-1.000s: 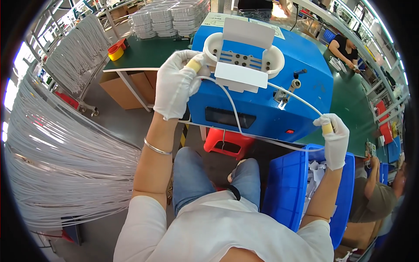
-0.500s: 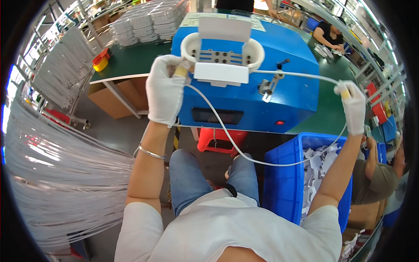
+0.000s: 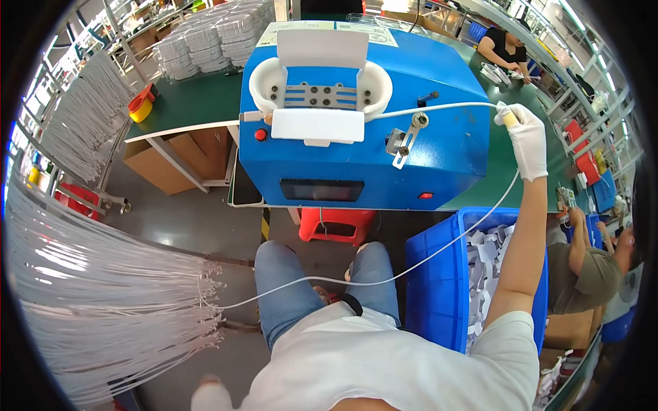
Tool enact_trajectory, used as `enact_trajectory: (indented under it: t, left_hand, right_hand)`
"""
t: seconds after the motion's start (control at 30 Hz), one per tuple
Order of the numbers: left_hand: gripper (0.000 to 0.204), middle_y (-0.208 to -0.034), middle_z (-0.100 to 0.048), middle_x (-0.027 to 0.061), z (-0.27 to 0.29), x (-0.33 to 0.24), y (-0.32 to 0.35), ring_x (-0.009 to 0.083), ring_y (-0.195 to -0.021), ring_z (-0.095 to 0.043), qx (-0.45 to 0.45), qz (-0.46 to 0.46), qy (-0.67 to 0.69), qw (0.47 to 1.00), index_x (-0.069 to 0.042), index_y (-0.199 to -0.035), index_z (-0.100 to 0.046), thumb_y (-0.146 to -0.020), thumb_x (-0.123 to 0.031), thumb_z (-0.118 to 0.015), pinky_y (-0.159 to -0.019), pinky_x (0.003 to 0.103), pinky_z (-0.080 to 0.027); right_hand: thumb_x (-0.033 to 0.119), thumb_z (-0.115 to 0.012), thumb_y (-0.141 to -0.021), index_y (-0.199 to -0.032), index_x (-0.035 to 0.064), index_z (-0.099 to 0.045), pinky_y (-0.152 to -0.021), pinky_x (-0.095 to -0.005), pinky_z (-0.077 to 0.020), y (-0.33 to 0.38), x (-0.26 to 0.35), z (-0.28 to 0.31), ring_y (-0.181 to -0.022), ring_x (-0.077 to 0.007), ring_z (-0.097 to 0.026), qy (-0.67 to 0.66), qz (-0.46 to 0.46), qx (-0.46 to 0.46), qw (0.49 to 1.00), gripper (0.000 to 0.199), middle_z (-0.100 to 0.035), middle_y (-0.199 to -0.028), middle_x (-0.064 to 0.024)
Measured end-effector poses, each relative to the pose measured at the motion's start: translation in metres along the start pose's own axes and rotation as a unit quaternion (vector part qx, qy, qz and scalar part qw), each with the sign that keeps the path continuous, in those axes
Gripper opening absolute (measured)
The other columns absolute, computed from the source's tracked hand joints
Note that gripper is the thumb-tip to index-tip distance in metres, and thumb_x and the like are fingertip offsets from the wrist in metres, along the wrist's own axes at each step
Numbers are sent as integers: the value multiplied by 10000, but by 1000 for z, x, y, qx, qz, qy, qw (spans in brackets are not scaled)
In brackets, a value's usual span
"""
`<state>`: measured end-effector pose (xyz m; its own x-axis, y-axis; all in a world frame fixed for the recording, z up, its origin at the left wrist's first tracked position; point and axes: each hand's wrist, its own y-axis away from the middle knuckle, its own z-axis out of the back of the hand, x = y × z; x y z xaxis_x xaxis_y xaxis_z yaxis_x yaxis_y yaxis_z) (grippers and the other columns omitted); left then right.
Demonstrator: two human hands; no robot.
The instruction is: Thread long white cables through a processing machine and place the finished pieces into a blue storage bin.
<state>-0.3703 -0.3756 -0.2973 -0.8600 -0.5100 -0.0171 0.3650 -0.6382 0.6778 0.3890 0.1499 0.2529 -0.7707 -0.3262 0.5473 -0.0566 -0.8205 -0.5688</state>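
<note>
One gloved right hand grips white cable

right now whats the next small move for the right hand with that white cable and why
Probably keep the right hand drawing the white cable taut to the right: one cable end sits at the white winding fixture on the blue machine, and slack loops across the lap.

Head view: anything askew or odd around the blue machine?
Nothing stands out. The white cable runs from the blue machine to the gloved right hand, then sags across the lap toward the hanging cables. The blue bin holds loose paper scraps.
</note>
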Motion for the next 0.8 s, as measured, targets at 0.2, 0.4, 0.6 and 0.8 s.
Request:
enact_trajectory:
  t: [0.2,0.4,0.6,0.8]
  left_hand:
    - [666,-1412,-360,221,186,-210,120,360,-1314,-336,-102,2,164,981,6,-1362,-372,-803,-236,-641,-1083,419,-295]
    - [761,-1341,-447,215,255,-367,19,343,-1277,-404,-135,-307,180,925,-17,-1376,-354,-747,-221,-733,-1044,366,-343]
    - [489,-1081,-639,171,162,-248,18,350,-1035,-592,86,-90,-97,987,-112,-1106,-633,-910,-471,-364,-864,471,-453]
    - [551,-1300,-476,137,6,-54,145,320,-1224,-420,234,57,-102,965,-160,-1290,-427,-889,-537,-403,-1038,462,-302]
  right_hand:
    - [331,-589,-916,-706,88,-614,-440,-201,-171,6,18,10,-473,-3,-268,19,-100,13,995,323,-366,-557,92]
    - [268,-609,-907,-735,60,-633,-449,-188,-226,3,31,4,-503,4,-323,-26,-158,42,986,272,-444,-587,87]
    - [236,-602,-906,-690,70,-617,-443,-199,-201,14,32,27,-486,4,-294,-2,-147,45,988,273,-423,-560,85]
    - [287,-598,-914,-684,78,-603,-420,-200,-161,12,23,12,-444,2,-258,-69,-193,72,976,310,-348,-533,99]
